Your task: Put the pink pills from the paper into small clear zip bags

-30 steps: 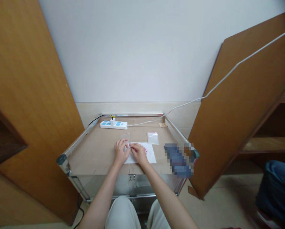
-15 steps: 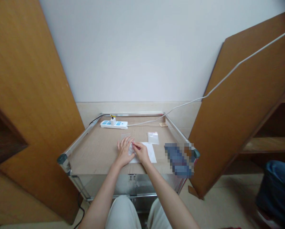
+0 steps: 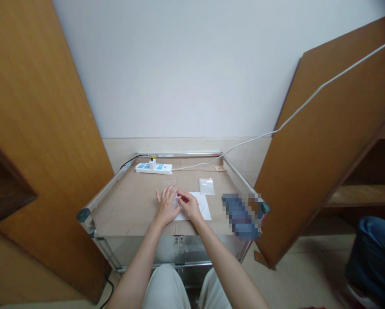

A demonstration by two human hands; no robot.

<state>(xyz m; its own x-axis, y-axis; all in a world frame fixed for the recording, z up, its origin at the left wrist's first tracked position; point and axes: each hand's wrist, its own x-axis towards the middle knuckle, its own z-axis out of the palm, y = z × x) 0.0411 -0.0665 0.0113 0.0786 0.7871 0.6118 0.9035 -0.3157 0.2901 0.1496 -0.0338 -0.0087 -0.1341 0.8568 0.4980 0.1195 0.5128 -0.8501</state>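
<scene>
My left hand (image 3: 167, 209) lies with fingers spread over the left part of a white sheet of paper (image 3: 204, 206) and a thin translucent piece (image 3: 175, 202) that looks like a plastic bag. Close beside it, my right hand (image 3: 189, 207) is closed in a pinch, thumb and forefinger meeting near the left fingertips. What the pinch holds is too small to make out. Just past the left fingers shows a flat clear plastic piece (image 3: 169, 182). A clear plastic bag (image 3: 207, 186) rests beyond the paper, to the right.
A white power strip (image 3: 153, 168) with a plug in it sits at the back left of the brown tabletop (image 3: 124, 206). Its white cable (image 3: 253, 139) runs off to the right. A blurred-out dark item (image 3: 242, 216) lies at the right edge. Another person's leg (image 3: 372, 257) is at far right.
My right hand's pinch has shifted slightly to the left. The left little finger has spread outward a little, and the left fingers have moved slightly. The other items stay in place.
</scene>
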